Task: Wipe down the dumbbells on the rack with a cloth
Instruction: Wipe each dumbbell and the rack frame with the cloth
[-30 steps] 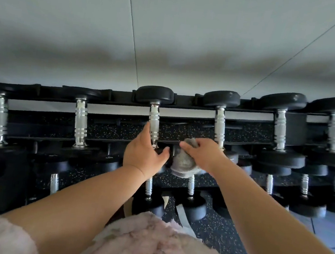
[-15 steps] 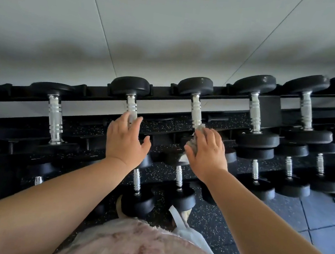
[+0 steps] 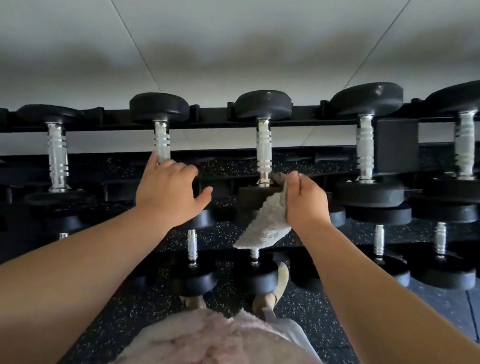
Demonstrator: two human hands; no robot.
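Closest to the camera, a fuzzy pink garment (image 3: 240, 359) fills the bottom edge, and two bare forearms reach away from it. A little farther out, the left hand (image 3: 167, 189) lies loose and flat, thumb spread, its fingertips at the foot of the chrome handle of one dumbbell (image 3: 161, 144) and holding nothing. The right hand (image 3: 306, 202) clutches a pale grey cloth (image 3: 266, 225) beside the lower collar of the next dumbbell (image 3: 262, 151) to the right. The cloth's top corner seems to touch that collar, though the blur leaves it unsure.

Half a second ago the right hand covered the handle's lower end with the cloth bunched under it. Now the hand sits just right of the handle and most of the cloth hangs free below the palm. The left hand has barely shifted.

Both dumbbells lie on the top tier of a black rack (image 3: 308, 120), with more pairs on the tiers below. Beneath lies black speckled rubber floor (image 3: 307, 313), and behind the rack a plain pale wall (image 3: 252, 30) with thin seams.
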